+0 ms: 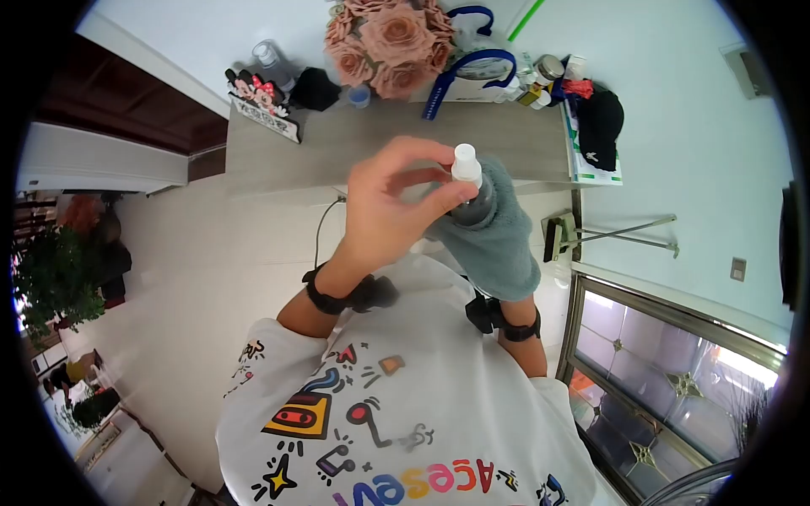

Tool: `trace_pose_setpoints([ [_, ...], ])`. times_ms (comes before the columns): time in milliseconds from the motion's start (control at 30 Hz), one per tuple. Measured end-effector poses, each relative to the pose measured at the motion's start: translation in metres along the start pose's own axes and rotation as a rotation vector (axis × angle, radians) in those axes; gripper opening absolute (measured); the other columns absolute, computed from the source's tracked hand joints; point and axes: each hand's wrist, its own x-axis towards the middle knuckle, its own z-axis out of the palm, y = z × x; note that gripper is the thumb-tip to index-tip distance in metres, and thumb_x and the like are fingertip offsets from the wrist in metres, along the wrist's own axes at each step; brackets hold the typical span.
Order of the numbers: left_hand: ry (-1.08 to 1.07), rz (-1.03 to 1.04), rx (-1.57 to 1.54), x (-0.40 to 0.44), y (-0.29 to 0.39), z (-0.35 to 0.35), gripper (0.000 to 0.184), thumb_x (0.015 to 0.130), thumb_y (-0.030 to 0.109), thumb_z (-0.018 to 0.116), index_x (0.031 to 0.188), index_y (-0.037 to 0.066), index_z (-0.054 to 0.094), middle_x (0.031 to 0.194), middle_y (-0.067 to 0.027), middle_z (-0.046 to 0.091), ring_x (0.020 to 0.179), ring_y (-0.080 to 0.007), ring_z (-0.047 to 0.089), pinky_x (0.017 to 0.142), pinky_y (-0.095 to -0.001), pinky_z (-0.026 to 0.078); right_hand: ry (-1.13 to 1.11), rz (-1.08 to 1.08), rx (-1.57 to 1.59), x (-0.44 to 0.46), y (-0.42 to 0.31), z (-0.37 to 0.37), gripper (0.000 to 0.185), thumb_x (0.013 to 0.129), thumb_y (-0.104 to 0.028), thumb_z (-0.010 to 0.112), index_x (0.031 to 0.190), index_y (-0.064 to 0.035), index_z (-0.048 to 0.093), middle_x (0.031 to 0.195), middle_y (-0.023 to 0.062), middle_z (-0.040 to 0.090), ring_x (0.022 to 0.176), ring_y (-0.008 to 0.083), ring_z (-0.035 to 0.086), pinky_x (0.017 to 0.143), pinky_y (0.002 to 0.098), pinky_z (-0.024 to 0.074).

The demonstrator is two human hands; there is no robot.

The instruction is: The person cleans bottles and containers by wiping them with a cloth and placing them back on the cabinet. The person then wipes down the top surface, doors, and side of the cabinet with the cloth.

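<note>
A small clear bottle with a white cap stands roughly upright between both hands. The thumb and fingers of my left hand close on the white cap from the left. My right hand is covered by a grey-green cloth, which wraps around the bottle's body; the fingers under it are hidden. Both hands are in front of the near edge of a grey wooden table.
Along the table's back are pink flowers, a cartoon sign, a black object and a bag with blue handles. A black cap lies at the right end. A broom and dustpan stand right of the table.
</note>
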Motion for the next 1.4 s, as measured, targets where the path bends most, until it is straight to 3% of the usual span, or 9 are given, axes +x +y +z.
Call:
trace_pose_setpoints([
  [300, -0.266, -0.049, 0.311, 0.017, -0.002, 0.012, 0.025, 0.081, -0.009, 0.075, 0.104, -0.003, 0.067, 0.102, -0.0097, 0.069, 0.092, -0.0155, 0.065, 0.088, -0.0295, 0.051, 0.081, -0.023, -0.025, -0.005, -0.014, -0.009, 0.058, 0.082, -0.001, 0.073, 0.133, -0.0048, 0.047, 0.112, 0.0066, 0.063, 0.096, 0.0170, 0.061, 0.083, 0.0322, 0.0509],
  [400, -0.249, -0.098, 0.337, 0.018, -0.003, 0.010, 0.020, 0.085, -0.007, 0.072, 0.104, -0.003, 0.067, 0.101, -0.0095, 0.068, 0.093, -0.0144, 0.064, 0.087, -0.0281, 0.050, -0.057, 0.002, 0.714, -0.007, 0.023, -0.022, 0.055, 0.087, -0.003, 0.068, 0.136, -0.0035, 0.046, 0.121, 0.0074, 0.060, 0.102, 0.0171, 0.061, 0.088, 0.0322, 0.0505],
  [500, -0.169, 0.019, 0.457, 0.008, -0.004, 0.014, 0.020, 0.088, -0.008, 0.066, 0.108, -0.004, 0.068, 0.101, -0.0107, 0.067, 0.093, -0.0165, 0.064, 0.084, -0.0274, 0.050, 0.074, 0.099, 0.873, -0.012, 0.041, -0.034, 0.054, 0.091, -0.004, 0.063, 0.141, -0.0006, 0.042, 0.121, 0.0099, 0.061, 0.104, 0.0169, 0.061, 0.093, 0.0312, 0.0493],
  [733, -0.318, 0.129, 0.646, -0.002, -0.008, 0.014, 0.026, 0.088, -0.009, 0.064, 0.113, -0.005, 0.067, 0.104, -0.0133, 0.065, 0.094, -0.0203, 0.065, 0.082, -0.0298, 0.052, 0.210, 0.010, 0.705, -0.006, 0.036, -0.044, 0.042, 0.097, -0.011, 0.060, 0.134, 0.0048, 0.049, 0.116, 0.0080, 0.064, 0.102, 0.0131, 0.061, 0.090, 0.0282, 0.0510],
  [900, -0.440, 0.096, 0.626, -0.005, -0.020, 0.025, 0.041, 0.088, -0.003, 0.067, 0.128, -0.005, 0.057, 0.120, -0.0155, 0.057, 0.099, -0.0237, 0.063, 0.084, -0.0313, 0.053, 0.329, -0.221, 0.340, -0.010, 0.021, -0.045, 0.027, 0.094, -0.018, 0.066, 0.115, -0.0020, 0.061, 0.111, 0.0059, 0.067, 0.091, 0.0134, 0.065, 0.078, 0.0276, 0.0539],
  [1000, -0.502, 0.100, 0.694, -0.001, -0.023, 0.029, 0.040, 0.093, 0.006, 0.064, 0.130, -0.005, 0.053, 0.119, -0.0126, 0.055, 0.099, -0.0197, 0.060, 0.082, -0.0300, 0.052, 0.450, -0.394, -0.220, -0.015, 0.017, -0.053, 0.019, 0.088, -0.020, 0.070, 0.103, -0.0096, 0.066, 0.107, 0.0040, 0.068, 0.084, 0.0156, 0.065, 0.064, 0.0281, 0.0521],
  [1133, -0.532, -0.104, 0.630, 0.006, -0.021, 0.030, 0.036, 0.096, 0.011, 0.061, 0.128, -0.005, 0.054, 0.107, -0.0066, 0.055, 0.092, -0.0126, 0.055, 0.077, -0.0234, 0.046, 0.581, -0.501, -0.747, -0.023, 0.024, -0.054, 0.018, 0.080, -0.022, 0.071, 0.097, -0.0165, 0.069, 0.101, 0.0015, 0.069, 0.075, 0.0161, 0.064, 0.050, 0.0293, 0.0430],
  [1200, -0.549, -0.144, 0.555, 0.006, -0.026, 0.028, 0.033, 0.094, 0.011, 0.063, 0.123, -0.003, 0.056, 0.104, -0.0107, 0.058, 0.090, -0.0205, 0.060, 0.079, -0.0303, 0.050, 0.661, -0.590, -0.906, -0.023, 0.037, -0.056, 0.020, 0.077, -0.026, 0.073, 0.095, -0.0176, 0.069, 0.099, 0.0012, 0.069, 0.069, 0.0143, 0.062, 0.046, 0.0294, 0.0382],
  [1400, -0.598, -0.120, 0.402, 0.008, -0.019, 0.030, 0.030, 0.092, 0.013, 0.065, 0.117, -0.001, 0.059, 0.103, -0.0115, 0.059, 0.091, -0.0225, 0.062, 0.082, -0.0337, 0.052, 0.771, -0.582, -0.886, -0.027, 0.030, -0.048, 0.019, 0.062, -0.031, 0.074, 0.073, -0.0193, 0.063, 0.069, 0.0014, 0.054, 0.051, 0.0156, 0.049, 0.050, 0.0349, 0.0253],
])
